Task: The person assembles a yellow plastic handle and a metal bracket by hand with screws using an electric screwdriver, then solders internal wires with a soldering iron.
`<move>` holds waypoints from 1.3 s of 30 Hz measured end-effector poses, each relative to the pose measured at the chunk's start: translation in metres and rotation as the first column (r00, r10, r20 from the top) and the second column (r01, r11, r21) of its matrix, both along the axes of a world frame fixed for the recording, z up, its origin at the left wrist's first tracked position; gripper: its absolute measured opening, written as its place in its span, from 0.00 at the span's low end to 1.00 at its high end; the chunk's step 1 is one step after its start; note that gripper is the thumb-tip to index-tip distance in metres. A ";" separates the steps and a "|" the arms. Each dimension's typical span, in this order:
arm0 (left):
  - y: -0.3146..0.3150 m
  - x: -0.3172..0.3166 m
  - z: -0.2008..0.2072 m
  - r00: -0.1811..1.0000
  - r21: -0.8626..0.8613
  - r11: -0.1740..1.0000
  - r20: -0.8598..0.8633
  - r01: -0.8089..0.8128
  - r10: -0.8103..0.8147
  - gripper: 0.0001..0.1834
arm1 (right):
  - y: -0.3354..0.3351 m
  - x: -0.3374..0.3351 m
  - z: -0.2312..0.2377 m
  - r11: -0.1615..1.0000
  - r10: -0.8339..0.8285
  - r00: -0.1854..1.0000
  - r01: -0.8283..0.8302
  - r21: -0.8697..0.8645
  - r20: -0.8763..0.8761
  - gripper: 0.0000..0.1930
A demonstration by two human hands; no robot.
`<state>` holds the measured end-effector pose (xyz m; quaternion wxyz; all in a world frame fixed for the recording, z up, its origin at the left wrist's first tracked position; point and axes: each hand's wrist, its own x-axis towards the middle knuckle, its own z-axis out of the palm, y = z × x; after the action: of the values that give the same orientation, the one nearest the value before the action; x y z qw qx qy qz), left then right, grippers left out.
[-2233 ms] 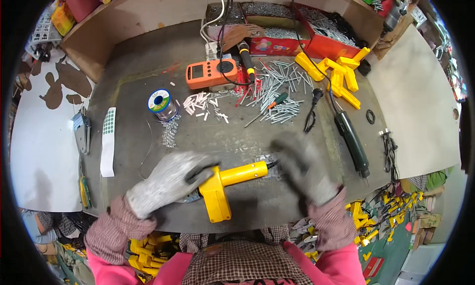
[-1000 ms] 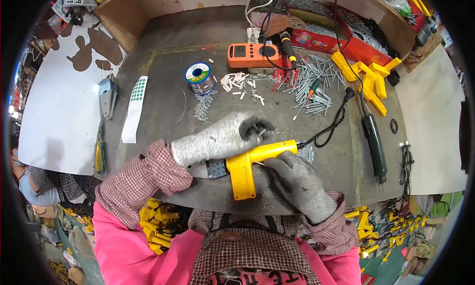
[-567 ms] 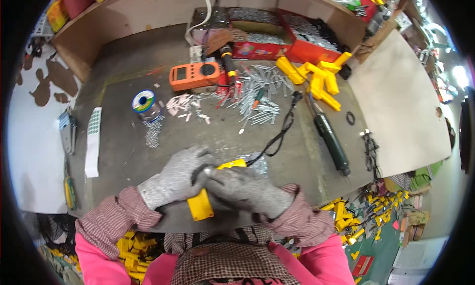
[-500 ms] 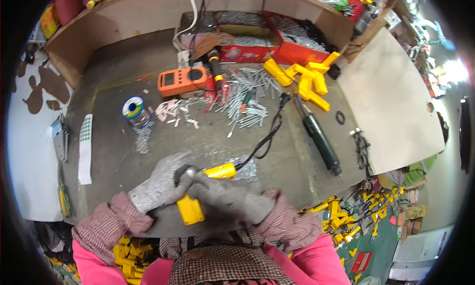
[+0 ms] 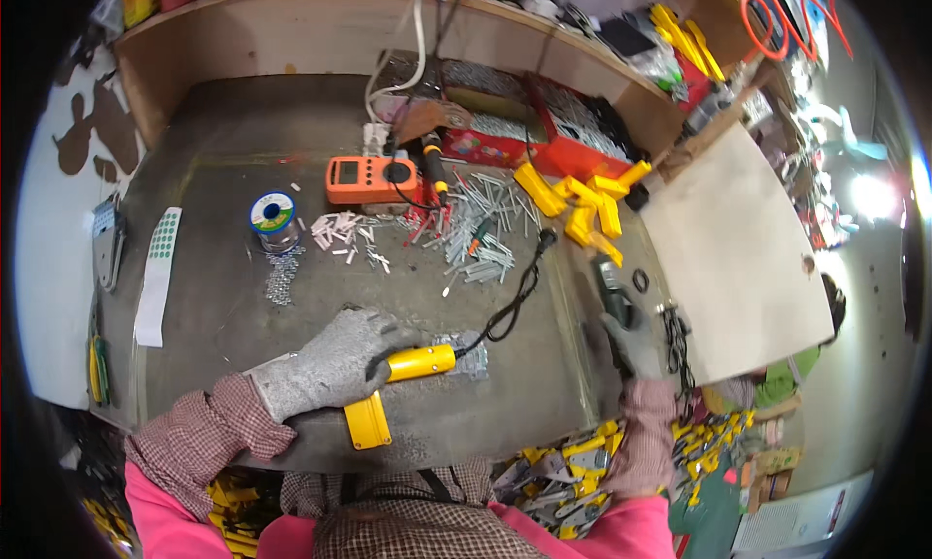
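My left hand [image 5: 335, 363], in a grey glove, is closed on a yellow pistol-shaped plastic tool [image 5: 422, 362] low over the front of the bench. The tool's black cord [image 5: 515, 307] runs up to a plug lying on the bench, and its square yellow end points toward me. To the right, my right hand [image 5: 636, 347], also gloved, is wrapped round a dark green cylindrical electric screwdriver [image 5: 612, 285]. The lower part of the screwdriver is hidden by the glove. A small clear plastic bag [image 5: 472, 357] lies beside the yellow tool.
Loose screws [image 5: 476, 219] lie in a heap mid-bench, near an orange multimeter [image 5: 374, 180]. A solder spool [image 5: 275, 219] stands left. Red boxes [image 5: 582, 156] of screws sit at the back, yellow housings [image 5: 582, 205] before them. A pale board [image 5: 738, 258] flanks the right side.
My right hand has left the yellow tool, moved right and closed on the electric screwdriver. My left hand still holds the yellow tool. The whole view has shifted slightly.
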<state>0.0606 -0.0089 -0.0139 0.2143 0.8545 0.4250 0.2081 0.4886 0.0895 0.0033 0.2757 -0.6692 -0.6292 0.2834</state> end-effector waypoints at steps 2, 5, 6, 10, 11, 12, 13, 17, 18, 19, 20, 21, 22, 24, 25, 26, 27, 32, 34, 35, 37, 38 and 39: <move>0.010 0.000 -0.004 0.998 0.065 0.998 -0.068 0.015 -0.011 0.24 | 0.004 -0.013 -0.003 0.986 0.080 0.806 0.024 0.167 -0.586 0.36; 0.006 0.001 -0.002 0.985 0.040 0.999 -0.173 0.032 -0.025 0.25 | -0.019 -0.102 0.033 0.948 0.317 0.185 -0.090 0.305 -0.930 0.40; 0.008 0.003 0.001 0.984 0.057 0.996 -0.168 0.075 -0.065 0.25 | -0.025 -0.125 0.043 0.918 0.375 0.057 -0.159 0.362 -0.925 0.36; 0.011 0.004 -0.003 0.975 0.138 0.983 -0.203 0.119 -0.090 0.24 | -0.017 -0.191 0.033 0.776 0.477 -0.286 -0.308 0.551 -0.831 0.39; 0.010 0.004 -0.004 0.976 0.131 0.986 -0.201 0.106 -0.078 0.24 | -0.019 -0.198 0.030 0.775 0.467 -0.292 -0.319 0.545 -0.835 0.39; 0.008 0.003 -0.004 0.981 0.147 0.985 -0.179 0.095 -0.068 0.25 | -0.024 -0.205 0.026 0.818 0.483 -0.167 -0.264 0.512 -0.859 0.41; 0.007 0.003 -0.004 0.986 0.164 0.983 -0.157 0.085 -0.059 0.25 | -0.029 -0.210 0.023 0.852 0.486 -0.037 -0.201 0.483 -0.873 0.43; 0.006 0.006 -0.006 0.975 0.046 0.999 -0.222 0.015 -0.005 0.26 | -0.032 -0.219 0.006 0.809 0.569 0.049 -0.213 0.548 -0.821 0.43; 0.006 0.006 -0.009 0.981 0.083 0.996 -0.192 0.005 0.011 0.26 | -0.030 -0.218 0.004 0.780 0.606 0.052 -0.234 0.580 -0.794 0.44; 0.007 0.005 -0.011 0.987 0.121 0.993 -0.161 -0.005 0.025 0.25 | -0.031 -0.219 0.003 0.784 0.601 0.055 -0.235 0.574 -0.798 0.44; 0.008 0.005 -0.012 0.987 0.116 0.993 -0.159 -0.005 0.023 0.25 | -0.033 -0.219 0.002 0.785 0.596 0.041 -0.243 0.570 -0.802 0.41; 0.010 0.005 -0.013 0.991 0.091 0.996 -0.132 0.006 0.006 0.25 | -0.033 -0.220 0.000 0.785 0.590 0.026 -0.250 0.566 -0.807 0.39; 0.012 0.004 -0.013 0.995 0.067 0.998 -0.104 0.018 -0.011 0.24 | -0.030 -0.220 0.002 0.788 0.586 0.028 -0.249 0.562 -0.810 0.39; 0.015 0.006 -0.014 0.996 0.087 0.996 -0.090 0.030 -0.022 0.23 | -0.026 -0.220 0.008 0.638 0.711 -0.005 -0.416 0.649 -0.703 0.31; 0.015 0.008 -0.013 0.996 0.112 0.993 -0.077 0.041 -0.033 0.23 | -0.028 -0.218 0.007 0.642 0.710 0.001 -0.414 0.646 -0.704 0.31; 0.015 0.010 -0.012 0.996 0.114 0.992 -0.074 0.050 -0.041 0.23 | -0.035 -0.215 0.005 0.651 0.701 0.032 -0.435 0.622 -0.712 0.30; 0.012 0.013 -0.009 0.997 0.018 0.998 -0.022 -0.067 0.068 0.21 | -0.044 -0.210 0.004 0.662 0.697 0.076 -0.450 0.599 -0.713 0.28; 0.011 0.012 0.000 0.996 0.044 0.997 0.061 -0.064 0.061 0.16 | -0.022 -0.202 0.013 0.458 0.739 -0.066 -0.680 0.573 -0.670 0.33; 0.008 0.007 0.000 0.998 0.098 0.995 0.048 0.022 -0.026 0.16 | -0.033 -0.212 0.016 0.540 0.671 -0.090 -0.621 0.568 -0.736 0.30; 0.008 0.005 -0.001 1.000 0.078 0.997 0.012 -0.016 0.015 0.17 | -0.038 -0.213 0.017 0.614 0.570 -0.152 -0.574 0.541 -0.808 0.27; 0.007 0.002 0.006 0.997 0.054 0.996 -0.033 -0.066 0.068 0.17 | -0.039 -0.208 0.011 0.602 0.558 -0.130 -0.616 0.508 -0.819 0.20; 0.006 0.004 0.012 0.993 0.061 0.996 -0.098 -0.060 0.066 0.19 | -0.042 -0.208 0.011 0.649 0.535 -0.058 -0.611 0.454 -0.843 0.18; 0.005 0.008 0.018 0.985 0.061 0.997 -0.160 -0.047 0.056 0.22 | -0.046 -0.208 0.015 0.698 0.503 0.020 -0.599 0.392 -0.864 0.16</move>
<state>0.0688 -0.0038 0.0040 0.1491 0.8630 0.4570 0.1555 0.2807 0.0431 0.0182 0.4270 -0.0800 -0.5344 0.7250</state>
